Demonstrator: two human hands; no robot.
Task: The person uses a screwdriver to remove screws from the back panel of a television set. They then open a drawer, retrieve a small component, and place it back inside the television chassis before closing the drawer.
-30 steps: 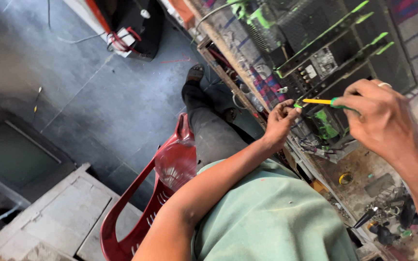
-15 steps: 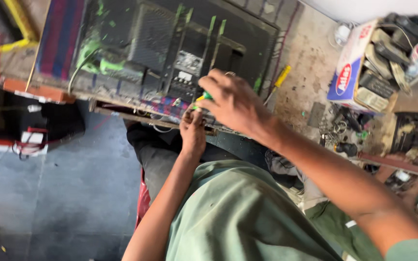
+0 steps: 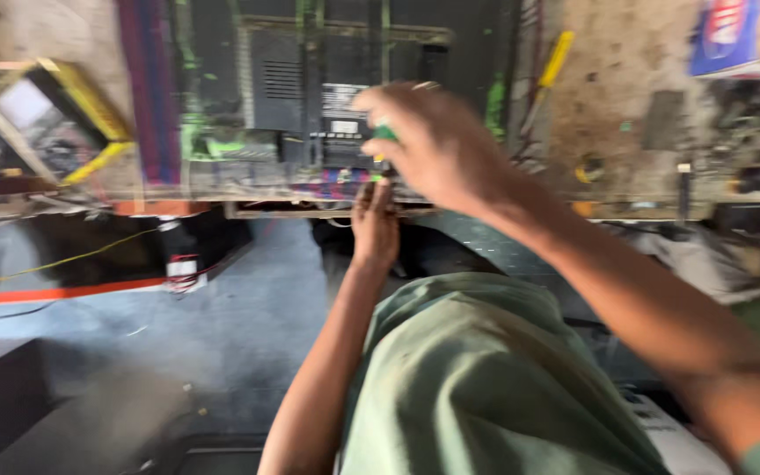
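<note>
A worn, stained bench (image 3: 635,105) is seen across the top of the blurred head view, with a grey concrete floor (image 3: 248,325) below its front edge. On the bench a large black device casing (image 3: 310,79), marked with green streaks, is laid flat, its vented back panel facing up. The right hand (image 3: 437,145) is held over the casing's near edge, fingers curled closed around a small green-handled tool (image 3: 384,134); most of the tool is hidden by the hand. The left hand (image 3: 373,220) is placed just below, at the bench's front edge beside the casing; its fingers are extended upward, and whether anything is held cannot be told. A yellow-handled tool (image 3: 558,57) lies to the right of the casing, and a blue and white box (image 3: 727,35) sits at the far right. A yellow-framed object (image 3: 63,114) rests at the left. Red and yellow cables (image 3: 63,277) run under the bench.
</note>
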